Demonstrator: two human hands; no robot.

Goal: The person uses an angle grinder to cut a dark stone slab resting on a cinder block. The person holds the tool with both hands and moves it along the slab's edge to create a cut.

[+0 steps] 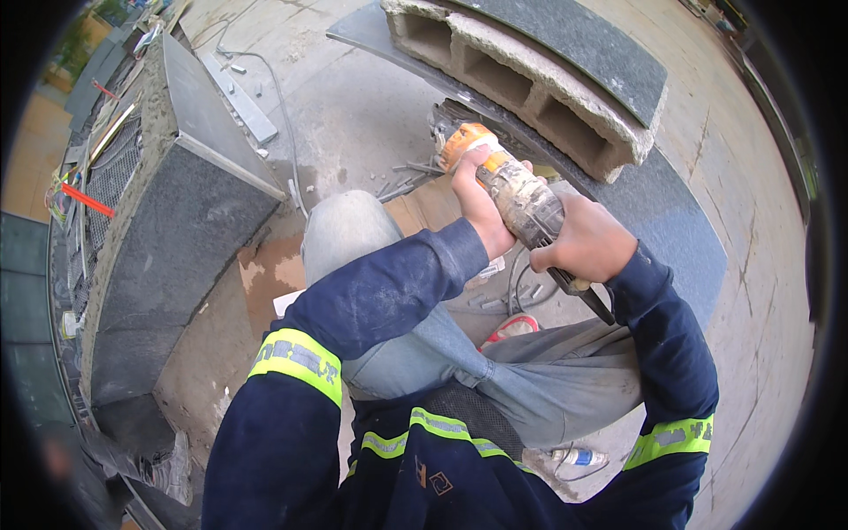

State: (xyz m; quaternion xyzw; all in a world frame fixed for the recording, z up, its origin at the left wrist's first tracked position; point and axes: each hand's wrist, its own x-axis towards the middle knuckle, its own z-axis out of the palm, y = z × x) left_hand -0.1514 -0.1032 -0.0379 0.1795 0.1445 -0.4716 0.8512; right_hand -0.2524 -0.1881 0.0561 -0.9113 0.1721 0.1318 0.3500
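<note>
Head view shows that a dusty power tool (pixel 527 201) is held by both hands, in front of the body and above the bent legs. By the left hand (pixel 481 201) the tool is gripped just behind its orange front end (pixel 467 143), with the thumb laid along it; by the right hand (pixel 596 240) the rear part of the body is closed around. The long axis is directed from lower right to upper left, so the front end is nearer to the left hand. Just beyond this end, the near edge of a large dark slab (pixel 680 230) is seen; whether it is touched cannot be told. On this slab a hollow concrete block (pixel 495 75) is placed, and by it another slab (pixel 601 49) is carried.
</note>
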